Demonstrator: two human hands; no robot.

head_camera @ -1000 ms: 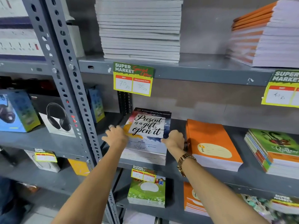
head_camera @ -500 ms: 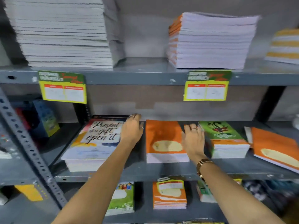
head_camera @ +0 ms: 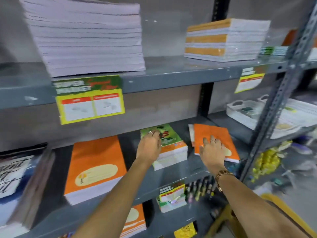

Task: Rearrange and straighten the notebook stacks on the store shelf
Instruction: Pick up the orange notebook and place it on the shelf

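Note:
On the middle grey shelf [head_camera: 173, 174] stand several notebook stacks. My left hand [head_camera: 149, 146] lies over the left side of the green-covered stack [head_camera: 173, 148], fingers spread. My right hand [head_camera: 211, 152] rests flat on the skewed orange stack [head_camera: 214, 134] at the right end, which sits turned relative to the shelf edge. A larger orange stack [head_camera: 96, 162] stands to the left, untouched. At the far left is the stack with script lettering [head_camera: 15, 172]. Neither hand clasps anything.
Tall white stacks [head_camera: 89, 40] and an orange-striped stack [head_camera: 226, 40] fill the upper shelf. Yellow price tags [head_camera: 91, 103] hang from its edge. A perforated upright [head_camera: 274, 103] stands at the right, a white basket [head_camera: 243, 112] beyond it. More notebooks [head_camera: 135, 220] lie on the lower shelf.
The view swung to the right. My left hand left the lettered stack and now lies on the green stack; my right hand moved from beside the middle orange stack onto the skewed orange one.

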